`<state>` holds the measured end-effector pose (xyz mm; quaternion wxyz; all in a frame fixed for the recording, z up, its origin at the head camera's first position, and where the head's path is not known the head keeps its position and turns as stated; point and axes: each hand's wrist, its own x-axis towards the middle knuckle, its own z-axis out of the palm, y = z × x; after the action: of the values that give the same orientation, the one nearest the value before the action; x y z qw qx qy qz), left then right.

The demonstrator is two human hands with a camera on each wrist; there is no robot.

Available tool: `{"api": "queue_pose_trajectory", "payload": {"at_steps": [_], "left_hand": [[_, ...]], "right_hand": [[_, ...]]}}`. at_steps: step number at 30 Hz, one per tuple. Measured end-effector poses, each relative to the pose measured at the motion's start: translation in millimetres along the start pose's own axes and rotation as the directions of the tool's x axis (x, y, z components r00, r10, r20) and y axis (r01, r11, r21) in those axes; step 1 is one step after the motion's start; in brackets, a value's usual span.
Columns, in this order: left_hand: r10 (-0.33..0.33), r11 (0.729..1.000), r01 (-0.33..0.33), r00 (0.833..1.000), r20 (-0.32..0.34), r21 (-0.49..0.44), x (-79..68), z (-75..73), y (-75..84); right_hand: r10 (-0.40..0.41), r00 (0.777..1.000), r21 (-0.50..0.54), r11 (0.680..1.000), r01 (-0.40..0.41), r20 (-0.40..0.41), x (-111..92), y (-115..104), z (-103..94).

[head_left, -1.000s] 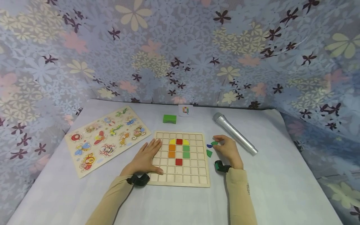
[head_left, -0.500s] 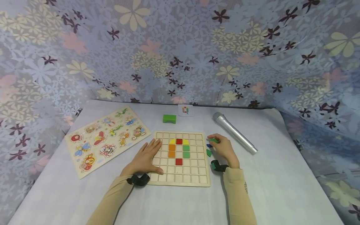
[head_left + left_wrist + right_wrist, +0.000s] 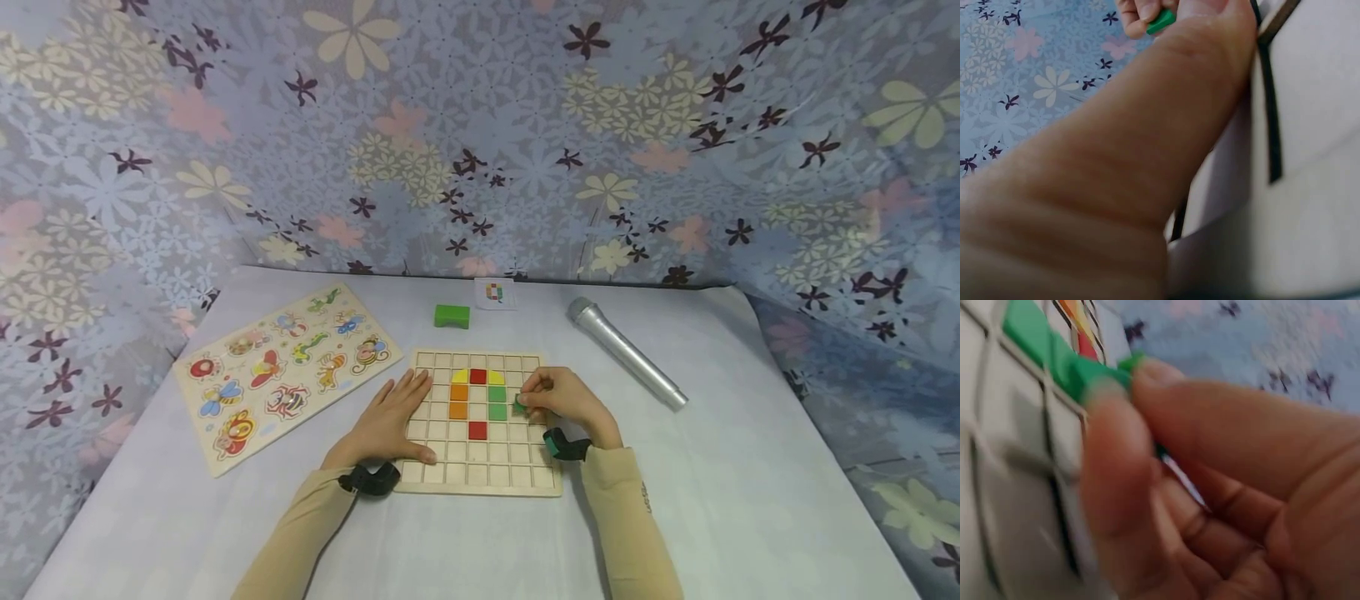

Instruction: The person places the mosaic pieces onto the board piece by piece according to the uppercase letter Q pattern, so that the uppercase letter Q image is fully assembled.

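A wooden grid board [image 3: 456, 479] lies flat with several coloured tiles set in its cells: a red tile [image 3: 477, 431], orange tiles [image 3: 458, 410], green tiles [image 3: 497, 411] and yellow curved pieces [image 3: 497, 377]. My left hand [image 3: 386, 423] rests on the board's left side, fingers spread. Over the right part of the board, my right hand [image 3: 562, 396] pinches a small green tile [image 3: 518, 404] between thumb and fingers, just right of the set green tiles. In the right wrist view this tile [image 3: 1100, 375] is partly covered by fingertips. The loose pieces seen earlier beside the board are not visible now.
An insect picture puzzle board [image 3: 288, 367] lies at the left. Behind the grid board are a green block [image 3: 452, 317] and a small pattern card [image 3: 495, 294]. A silver microphone [image 3: 630, 354] lies at the right. A floral cloth [image 3: 480, 133] hangs behind the table.
My right hand has picked up a green tile from beside the board and moved left with it over the board's right columns. My left hand has stayed in place.
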<state>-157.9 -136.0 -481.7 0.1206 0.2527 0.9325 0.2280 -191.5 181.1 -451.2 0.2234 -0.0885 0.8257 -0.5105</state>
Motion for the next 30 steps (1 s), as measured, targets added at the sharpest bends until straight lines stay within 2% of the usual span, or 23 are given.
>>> {"api": "queue_pose_trajectory", "payload": {"at_steps": [2,5,10,14,18,21,25,30], "left_hand": [[0.001,1.0,-0.001,1.0,-0.001,0.0,0.1,0.4,-0.2],[0.002,1.0,-0.002,1.0,-0.002,-0.008,0.4,0.8,-0.3],[0.002,1.0,-0.002,1.0,-0.003,-0.011,0.2,-0.3,-0.3],[0.002,1.0,-0.002,1.0,0.003,-0.002,-0.9,-2.1,0.1],[0.004,1.0,-0.004,1.0,-0.001,-0.007,-1.6,-3.3,0.1],[0.009,1.0,-0.009,1.0,-0.003,-0.007,-0.7,-1.8,-0.5],[0.009,1.0,-0.009,1.0,-0.001,-0.007,0.7,0.6,-1.2],[0.007,1.0,-0.007,1.0,-0.002,-0.004,-0.2,-0.6,-1.0]], "right_hand": [[0.002,0.997,-0.005,1.0,-0.002,0.083,2,-4,9.3],[0.01,0.991,-0.044,0.999,-0.004,0.132,3,-10,20.5],[0.013,0.996,-0.174,0.985,0.001,0.083,1,-20,32.8],[-0.02,0.999,-0.283,0.958,0.033,0.049,-1,-30,41.4],[-0.04,0.998,-0.319,0.946,0.054,0.049,-1,-34,45.6],[-0.058,0.996,-0.28,0.957,0.073,0.064,0,-30,38.9],[-0.085,0.996,-0.229,0.969,0.089,0.03,-2,-16,14.3],[-0.006,0.996,-0.197,0.98,-0.012,-0.094,-11,5,-20.9]]}}
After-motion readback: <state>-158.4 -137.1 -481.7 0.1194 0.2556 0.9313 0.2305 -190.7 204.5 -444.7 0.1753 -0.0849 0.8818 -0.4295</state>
